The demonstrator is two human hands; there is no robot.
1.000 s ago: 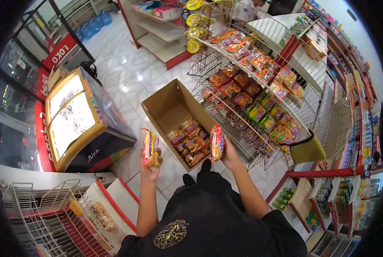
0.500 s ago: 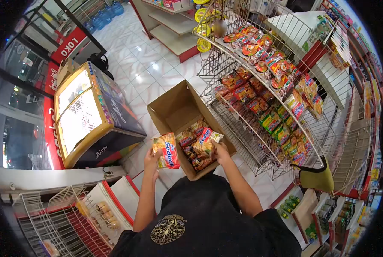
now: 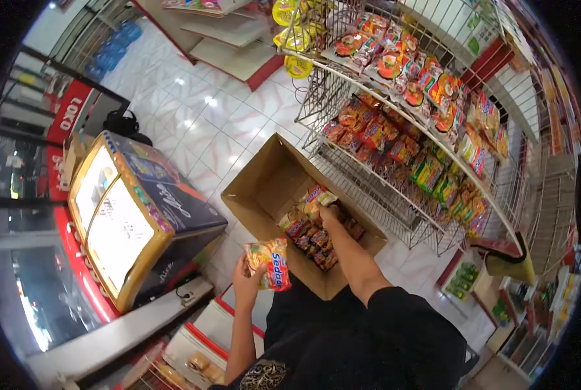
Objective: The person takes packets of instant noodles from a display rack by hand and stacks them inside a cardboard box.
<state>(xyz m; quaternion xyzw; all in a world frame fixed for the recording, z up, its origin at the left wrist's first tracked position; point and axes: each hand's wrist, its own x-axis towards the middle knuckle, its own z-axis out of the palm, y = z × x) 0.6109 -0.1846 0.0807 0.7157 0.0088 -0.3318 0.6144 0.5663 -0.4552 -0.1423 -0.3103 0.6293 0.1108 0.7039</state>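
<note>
My left hand (image 3: 244, 276) is closed on a packet of Sedaap instant noodles (image 3: 269, 263), held beside the near left wall of a cardboard box (image 3: 257, 170). My right hand (image 3: 329, 216) reaches down inside the box. Its fingers close on another noodle packet (image 3: 318, 198), which rests over the packets at the bottom. More noodle packets (image 3: 316, 244) lie in the near part of the box, dark red and orange. The far part shows bare cardboard. Part of the right fingertips is hidden by the hand itself.
A wire rack (image 3: 401, 107) to the right holds rows of noodle packets on two tiers. On the left stands an ice cream freezer (image 3: 186, 201). A shelf unit (image 3: 229, 62) is at the back, with water jugs (image 3: 112, 49) further left.
My right hand has lowered its packet from above the box onto the packets inside. My left hand still holds its packet outside the box. The view has shifted and turned slightly.
</note>
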